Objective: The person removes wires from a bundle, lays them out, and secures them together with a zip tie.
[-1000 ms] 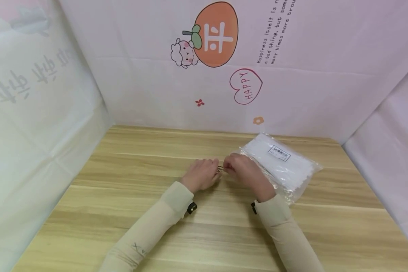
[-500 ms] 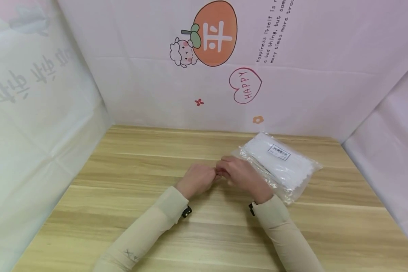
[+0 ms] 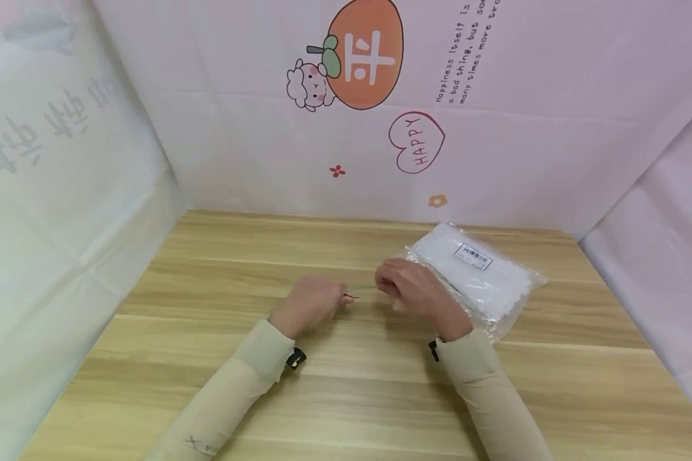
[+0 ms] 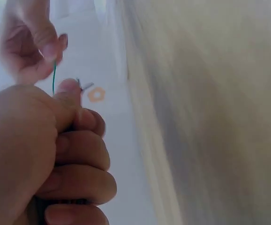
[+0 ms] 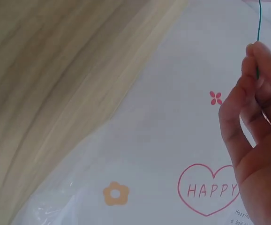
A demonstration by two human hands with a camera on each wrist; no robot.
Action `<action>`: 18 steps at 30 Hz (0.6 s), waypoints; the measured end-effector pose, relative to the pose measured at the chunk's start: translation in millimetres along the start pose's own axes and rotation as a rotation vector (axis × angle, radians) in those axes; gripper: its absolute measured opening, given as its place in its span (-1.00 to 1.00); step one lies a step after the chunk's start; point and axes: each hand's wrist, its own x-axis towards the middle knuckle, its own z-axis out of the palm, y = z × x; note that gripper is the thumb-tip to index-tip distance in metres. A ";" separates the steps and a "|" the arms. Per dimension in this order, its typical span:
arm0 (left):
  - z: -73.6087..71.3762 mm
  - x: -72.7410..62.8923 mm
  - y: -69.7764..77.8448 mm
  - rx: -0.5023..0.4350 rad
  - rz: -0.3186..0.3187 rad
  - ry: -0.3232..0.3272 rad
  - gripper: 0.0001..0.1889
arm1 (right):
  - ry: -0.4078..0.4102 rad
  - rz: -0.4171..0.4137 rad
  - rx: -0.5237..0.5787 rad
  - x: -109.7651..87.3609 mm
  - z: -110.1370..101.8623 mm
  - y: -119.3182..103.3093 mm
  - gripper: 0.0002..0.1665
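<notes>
A thin green wire (image 3: 364, 287) stretches between the two hands, just above the wooden table. My right hand (image 3: 412, 289) pinches its one end between thumb and fingertips; in the right wrist view the wire (image 5: 259, 23) runs up out of that pinch. The left hand (image 3: 311, 302), blurred in the head view, grips the wire's other part in curled fingers. Short dark wire ends (image 4: 85, 87) poke out past the left thumb in the left wrist view. What else lies inside the left fist is mostly hidden.
Right behind the right hand lies a clear plastic bag (image 3: 473, 259) of white contents with a barcode label. The wooden table (image 3: 219, 256) meets a printed white cloth (image 3: 254, 153) at the back, with cloth at both sides too.
The left hand has moved left, away from the right hand, so the green wire now shows between them. Half a second ago the hands were touching. The right hand has barely shifted.
</notes>
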 end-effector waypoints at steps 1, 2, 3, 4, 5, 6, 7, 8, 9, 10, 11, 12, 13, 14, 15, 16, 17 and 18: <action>0.7 -1.7 -1.5 -0.005 0.005 -0.005 -0.65 | -0.012 -0.008 0.014 0.9 1.9 -0.5 -0.82; 1.8 -3.1 -2.9 -0.010 0.013 -0.004 -0.66 | -0.020 -0.018 0.031 2.0 3.6 -1.5 -0.86; 2.8 -4.1 -4.2 -0.014 0.019 -0.003 -0.66 | -0.022 -0.026 0.047 2.9 5.5 -2.0 -0.89; 2.7 -4.6 -4.3 -0.023 0.027 0.004 -0.66 | -0.019 -0.037 0.058 3.4 6.4 -2.1 -0.91; 2.6 -4.9 -4.5 -0.030 0.032 0.011 -0.66 | -0.016 -0.046 0.067 3.8 7.2 -2.3 -0.92; 2.4 -5.0 -4.9 -0.031 0.040 0.019 -0.66 | -0.010 -0.057 0.068 4.0 7.9 -2.5 -0.92; 2.2 -5.2 -5.5 -0.040 0.052 0.030 -0.67 | -0.005 -0.066 0.066 4.2 9.1 -2.6 -0.92; 2.2 -5.2 -6.4 -0.043 0.060 0.034 -0.67 | 0.001 -0.075 0.059 4.2 9.6 -2.7 -0.91; 2.1 -5.2 -7.6 -0.050 0.065 0.036 -0.67 | 0.008 -0.079 0.048 3.8 10.5 -2.5 -0.89; 1.0 -5.0 -8.9 -0.055 0.070 0.038 -0.67 | 0.017 -0.083 0.033 3.8 10.1 -2.0 -0.87; 0.0 -5.0 -10.7 -0.058 0.065 0.037 -0.68 | 0.025 -0.080 0.022 3.5 9.7 -1.4 -0.85; -0.9 -5.1 -12.6 -0.065 0.060 0.037 -0.70 | 0.035 -0.075 0.010 3.0 9.1 -0.3 -0.84; -1.8 -5.5 -14.7 -0.071 0.056 0.039 -0.72 | 0.044 -0.067 0.006 2.6 8.4 1.0 -0.82; -2.7 -5.6 -16.7 -0.070 0.050 0.036 -0.72 | 0.049 -0.060 0.005 2.1 7.3 2.3 -0.81; -3.8 -6.0 -18.7 -0.075 0.049 0.039 -0.73 | 0.054 -0.056 0.004 1.6 6.6 4.1 -0.81; -4.8 -6.4 -20.6 -0.081 0.052 0.045 -0.74 | 0.059 -0.051 0.004 1.4 5.5 5.9 -0.81; -5.7 -6.6 -22.5 -0.092 0.054 0.049 -0.75 | 0.062 -0.049 0.008 1.4 4.4 8.0 -0.81; -6.8 -6.8 -24.1 -0.105 0.063 0.055 -0.75 | 0.067 -0.050 0.013 1.7 3.2 10.0 -0.81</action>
